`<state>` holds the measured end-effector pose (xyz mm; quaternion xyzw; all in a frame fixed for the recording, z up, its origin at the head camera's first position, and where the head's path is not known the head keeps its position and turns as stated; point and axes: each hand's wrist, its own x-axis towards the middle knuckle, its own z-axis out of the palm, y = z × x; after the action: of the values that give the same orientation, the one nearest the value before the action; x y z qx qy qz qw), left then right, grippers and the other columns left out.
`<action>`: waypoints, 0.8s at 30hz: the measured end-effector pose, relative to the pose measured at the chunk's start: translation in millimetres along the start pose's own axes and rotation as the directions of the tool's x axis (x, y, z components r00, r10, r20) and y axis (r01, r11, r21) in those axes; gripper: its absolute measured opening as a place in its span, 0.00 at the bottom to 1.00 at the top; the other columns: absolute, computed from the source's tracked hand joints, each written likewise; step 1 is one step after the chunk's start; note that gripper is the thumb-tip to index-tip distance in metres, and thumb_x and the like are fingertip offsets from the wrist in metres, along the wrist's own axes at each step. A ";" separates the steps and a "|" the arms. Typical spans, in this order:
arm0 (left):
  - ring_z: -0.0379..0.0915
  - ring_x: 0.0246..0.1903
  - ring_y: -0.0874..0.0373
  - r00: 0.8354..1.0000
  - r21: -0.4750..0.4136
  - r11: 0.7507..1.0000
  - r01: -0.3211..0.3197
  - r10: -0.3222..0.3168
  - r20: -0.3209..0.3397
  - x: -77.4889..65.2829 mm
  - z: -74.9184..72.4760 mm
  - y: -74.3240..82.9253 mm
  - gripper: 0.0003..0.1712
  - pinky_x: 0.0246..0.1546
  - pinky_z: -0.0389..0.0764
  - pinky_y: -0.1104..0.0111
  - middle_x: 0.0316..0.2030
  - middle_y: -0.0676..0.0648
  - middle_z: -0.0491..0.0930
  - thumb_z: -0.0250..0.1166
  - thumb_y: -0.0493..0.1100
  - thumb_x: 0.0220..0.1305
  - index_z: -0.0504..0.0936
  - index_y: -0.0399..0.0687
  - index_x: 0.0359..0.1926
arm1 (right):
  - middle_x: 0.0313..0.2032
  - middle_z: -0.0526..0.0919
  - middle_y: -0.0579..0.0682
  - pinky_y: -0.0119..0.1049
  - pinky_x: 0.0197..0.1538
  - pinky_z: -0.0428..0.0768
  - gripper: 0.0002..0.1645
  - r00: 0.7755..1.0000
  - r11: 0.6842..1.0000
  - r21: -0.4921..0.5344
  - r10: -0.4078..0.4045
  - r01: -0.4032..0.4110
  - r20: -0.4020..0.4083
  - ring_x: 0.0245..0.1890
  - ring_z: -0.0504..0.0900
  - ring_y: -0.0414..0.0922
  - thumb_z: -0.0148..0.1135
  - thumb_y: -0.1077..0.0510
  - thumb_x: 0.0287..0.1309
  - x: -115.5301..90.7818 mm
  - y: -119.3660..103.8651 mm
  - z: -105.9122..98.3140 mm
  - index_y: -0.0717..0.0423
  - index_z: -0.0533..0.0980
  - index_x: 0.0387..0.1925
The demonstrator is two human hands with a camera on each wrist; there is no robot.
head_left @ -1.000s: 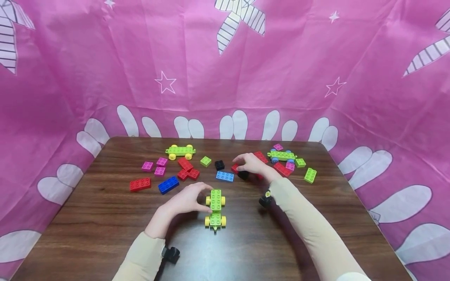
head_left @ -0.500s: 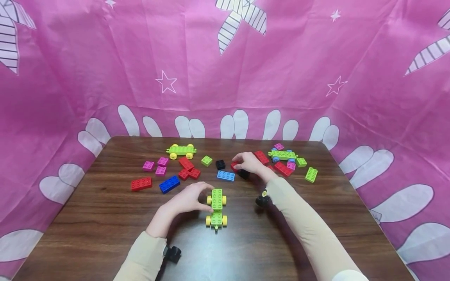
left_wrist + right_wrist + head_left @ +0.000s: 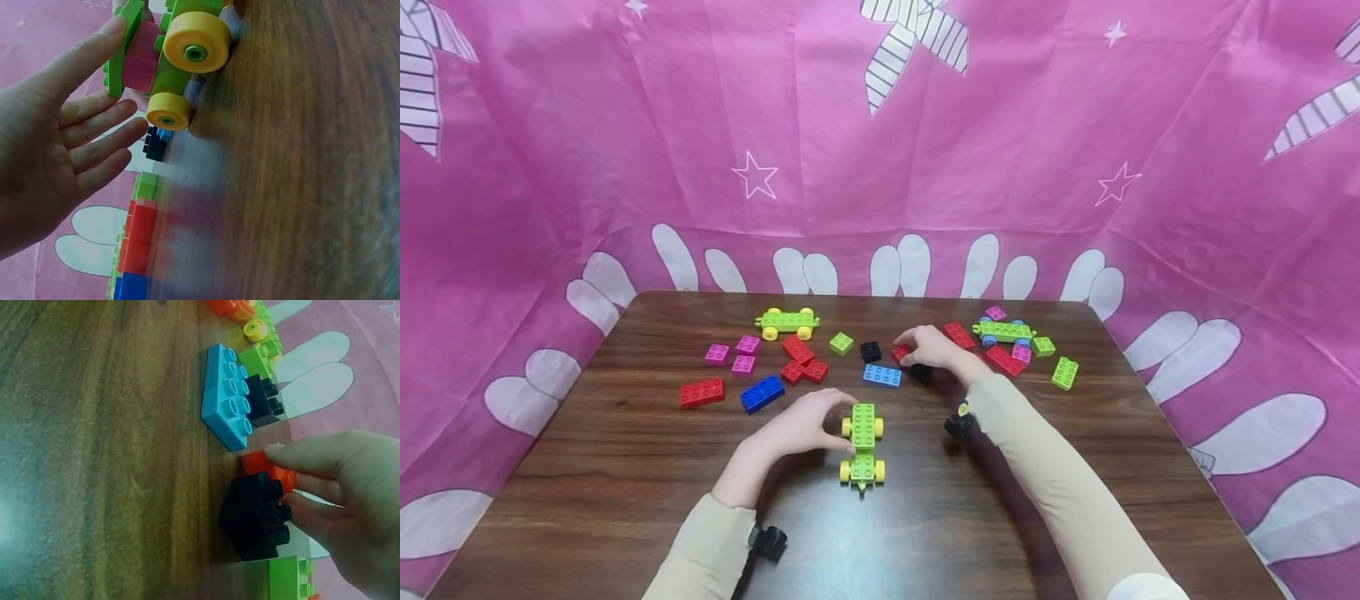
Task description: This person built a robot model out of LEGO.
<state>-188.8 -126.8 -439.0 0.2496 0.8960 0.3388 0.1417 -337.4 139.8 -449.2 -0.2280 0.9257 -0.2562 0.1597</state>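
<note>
Head view: bricks strewn over the desk (image 3: 940, 533), mostly its far half. Car (image 3: 862, 468) w/ yellow wheels sits approx mid-desk, one end toward the far edge, green brick (image 3: 863, 427) on top. L hand (image 3: 801, 423) is at its left side, thumb by the green brick's near end, fingertips by its far end. R hand (image 3: 931, 348) is nearer the far edge, right of center, at a red brick (image 3: 900, 355); black brick (image 3: 920, 372) just beside. Spare bases, yellow-wheeled base (image 3: 787, 322) & blue-wheeled base (image 3: 1004, 331), lie toward the far L and far R corners.

L wrist view: thumb on the green brick, index at its other end, so a light hold; other fingers loosely extended. Pink brick (image 3: 140, 57) is sandwiched btwn green brick and car.

R wrist view: thumb & fingers pinch the red brick, gap about brick-wide. Black brick hides part of it; can't tell if they touch.

Step in hand: prob picking up the red brick w/ L hand steadying the car. Next move prob calls for a firm pinch & straight lift, w/o knocking the black brick.
</note>
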 end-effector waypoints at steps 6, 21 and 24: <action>0.77 0.52 0.53 1.000 -0.013 1.000 0.001 -0.001 0.002 -0.6 -1.1 0.8 0.39 0.55 0.78 0.54 0.57 0.47 0.78 0.76 0.57 0.50 0.75 0.48 0.61 | 0.55 0.82 0.58 0.51 0.65 0.72 0.23 1.000 0.999 -0.051 -0.002 0.002 0.009 0.57 0.76 0.53 0.66 0.58 0.60 1.3 -3.4 -0.5 0.59 0.78 0.57; 0.76 0.52 0.53 1.000 -0.016 1.000 0.016 -0.016 0.007 -0.1 -0.2 -0.2 0.40 0.56 0.77 0.54 0.57 0.47 0.78 0.77 0.57 0.49 0.75 0.48 0.61 | 0.48 0.84 0.56 0.49 0.60 0.76 0.21 0.983 0.996 -0.012 -0.087 0.086 -0.160 0.52 0.79 0.52 0.68 0.55 0.59 -5.3 -3.6 -3.1 0.59 0.79 0.52; 0.76 0.53 0.53 1.000 -0.015 1.000 0.021 -0.020 0.006 0.2 -0.4 -0.3 0.40 0.57 0.77 0.53 0.57 0.47 0.78 0.77 0.57 0.49 0.75 0.49 0.61 | 0.48 0.84 0.57 0.50 0.60 0.76 0.20 0.970 0.993 -0.001 -0.113 0.116 -0.216 0.52 0.79 0.53 0.68 0.55 0.59 -9.2 -5.1 -3.8 0.60 0.79 0.51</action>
<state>-189.2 -127.1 -438.9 0.2403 0.8955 0.3435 0.1495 -329.5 142.1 -441.6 -0.2508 0.9213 -0.2937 0.0447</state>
